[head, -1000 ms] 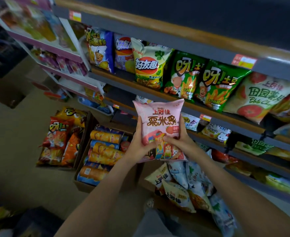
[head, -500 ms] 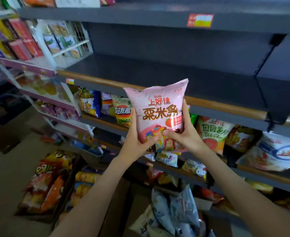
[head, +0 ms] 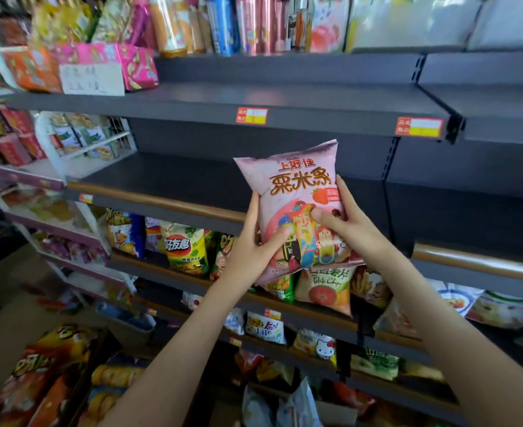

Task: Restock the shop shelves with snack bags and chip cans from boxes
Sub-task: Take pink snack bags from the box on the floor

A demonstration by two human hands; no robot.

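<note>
Pink snack bag (head: 297, 192), brown Chinese lettering and a strawberry on its front, upright with a slight tilt, held up between both hands in front of the bare dark shelf (head: 167, 177); top edge above that shelf's wood-coloured front strip, bottom edge below it.

Far lower left, on the floor: orange and red snack bags (head: 38, 374) packed in a cardboard box, and just beside them yellow chip cans (head: 115, 377) lying on their sides in another box. Higher at the left edge: white wire rack (head: 100, 140) with small packets. On the topmost dark shelf: pink cartons (head: 130, 64), with a white handwritten paper sign (head: 92, 79) leaning in front of them.

Under the bare shelf, a row of standing bags: blue bag (head: 124, 232), then yellow-and-green bag (head: 186, 248). On the front edge of the shelf above the bare one: red-and-yellow price label (head: 251, 115).

Left grip (head: 254, 245): fingers up along the bag's left edge, thumb pressed on the front near the lower left, pinching the bag. Right grip (head: 346, 223): fingers up along the right edge, thumb on the printed figures at mid-front, likewise pinching the bag.

Just below the bag: potato chips bag (head: 324, 288) with a tomato picture, its top hidden behind the pink one. One shelf lower: Hello Kitty bag (head: 321, 346). At the bottom edge: pale bags (head: 284, 408) poking up from a box. Further right, on the upper shelf's front: second price label (head: 419, 127).
</note>
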